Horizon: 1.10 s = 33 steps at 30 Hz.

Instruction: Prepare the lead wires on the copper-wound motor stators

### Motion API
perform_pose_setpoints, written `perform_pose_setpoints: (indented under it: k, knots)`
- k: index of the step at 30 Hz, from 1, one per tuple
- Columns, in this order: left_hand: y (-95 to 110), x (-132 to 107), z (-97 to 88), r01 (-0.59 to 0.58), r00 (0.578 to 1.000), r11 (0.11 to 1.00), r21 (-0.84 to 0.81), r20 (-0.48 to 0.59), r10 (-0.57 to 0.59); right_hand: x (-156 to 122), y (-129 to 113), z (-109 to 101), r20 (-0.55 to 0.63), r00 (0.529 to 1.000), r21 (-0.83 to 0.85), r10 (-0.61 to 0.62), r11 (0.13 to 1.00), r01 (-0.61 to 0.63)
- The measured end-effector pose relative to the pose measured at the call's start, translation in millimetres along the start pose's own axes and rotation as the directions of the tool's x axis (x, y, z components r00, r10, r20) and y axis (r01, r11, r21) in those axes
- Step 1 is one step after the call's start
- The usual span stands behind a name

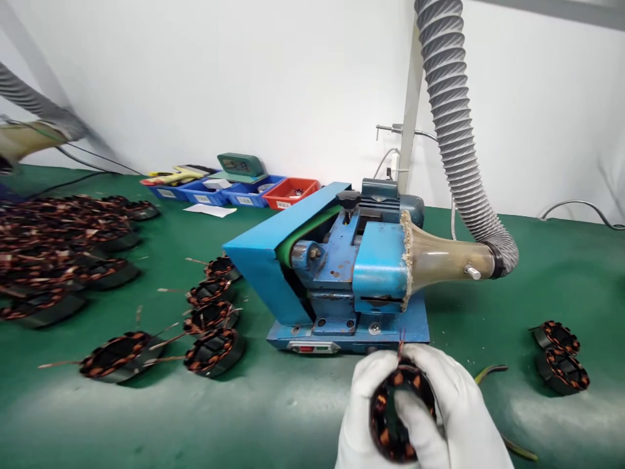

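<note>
Bench: green top (288,423), white wall (244,85) behind; the machine (336,260) stands just beyond your hands.
Ring: the ring (378,413) sits low and right of centre, before the machine's base, its leads (401,344) pointing up.
Grip: your gloved left hand (360,407) and right hand (461,407) are closed around its rim; a right-hand digit crosses the opening, though blur hides which.
Handling: probably stiff, fairly dense and smooth under gloves; leads look thin and bendable, so hold the outer rim.
Room: green top runs left to the nearest left ring (229,357); rightward, mind the strip (488,371), then two rings (561,355); ahead, the base's edge is near the leads.
</note>
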<state>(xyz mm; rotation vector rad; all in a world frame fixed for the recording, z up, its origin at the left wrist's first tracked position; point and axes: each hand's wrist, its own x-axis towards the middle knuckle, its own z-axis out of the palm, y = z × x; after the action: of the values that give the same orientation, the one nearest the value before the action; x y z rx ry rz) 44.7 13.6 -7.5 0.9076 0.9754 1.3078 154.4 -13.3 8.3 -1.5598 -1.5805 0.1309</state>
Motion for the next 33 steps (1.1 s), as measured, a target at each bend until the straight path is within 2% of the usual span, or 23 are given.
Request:
perform_pose_setpoints:
  k: [5, 10, 13, 16, 19, 21, 23, 24, 26, 27, 28, 31, 33]
  knots:
    - [-1, 40, 6.2, 0.068, 0.995, 0.994, -0.089, -0.063, -0.073, 31, -1, 22, 0.254, 0.961, 0.023, 0.107, 0.993, -0.116]
    - [0, 63, 8.8, 0.133, 0.982, 0.965, -0.226, -0.098, -0.159, 61, -16, 28, 0.251, 0.943, 0.069, 0.217, 0.968, -0.241]
    - [1, 66, 11.4, 0.070, 0.991, 0.978, -0.198, -0.101, -0.091, 72, -23, 29, 0.295, 0.917, 0.078, 0.267, 0.950, -0.302]
    - [7, 64, 13.1, 0.016, 0.998, 0.994, -0.108, -0.065, -0.023, 76, -26, 27, 0.287, 0.902, 0.049, 0.323, 0.935, -0.351]
    - [16, 57, 10.9, 0.026, 0.997, 0.996, -0.090, -0.068, -0.032, 68, -27, 24, 0.291, 0.900, 0.074, 0.324, 0.931, -0.359]
    - [19, 50, 6.5, 0.072, 0.994, 0.989, -0.129, -0.077, -0.082, 56, -27, 23, 0.287, 0.910, 0.108, 0.299, 0.934, -0.341]
    - [19, 43, 1.3, 0.162, 0.983, 0.967, -0.198, -0.050, -0.175, 41, -26, 25, 0.236, 0.931, 0.132, 0.280, 0.940, -0.316]
    - [19, 40, -0.9, 0.241, 0.967, 0.936, -0.255, -0.021, -0.255, 35, -25, 27, 0.205, 0.939, 0.139, 0.275, 0.942, -0.306]
    - [17, 40, -3.3, 0.399, 0.906, 0.828, -0.394, 0.034, -0.421, 29, -22, 32, 0.174, 0.944, 0.147, 0.280, 0.941, -0.306]
    - [16, 42, -3.3, 0.438, 0.881, 0.782, -0.443, 0.038, -0.472, 30, -21, 34, 0.182, 0.939, 0.148, 0.291, 0.936, -0.319]
    - [16, 45, -2.4, 0.437, 0.875, 0.774, -0.459, 0.017, -0.485, 33, -19, 36, 0.198, 0.932, 0.149, 0.303, 0.931, -0.335]
    - [17, 56, 3.4, 0.289, 0.938, 0.894, -0.343, -0.085, -0.336, 50, -15, 38, 0.236, 0.911, 0.161, 0.339, 0.911, -0.380]
    - [18, 60, 8.3, 0.207, 0.969, 0.943, -0.262, -0.076, -0.234, 61, -14, 36, 0.262, 0.904, 0.175, 0.338, 0.905, -0.389]
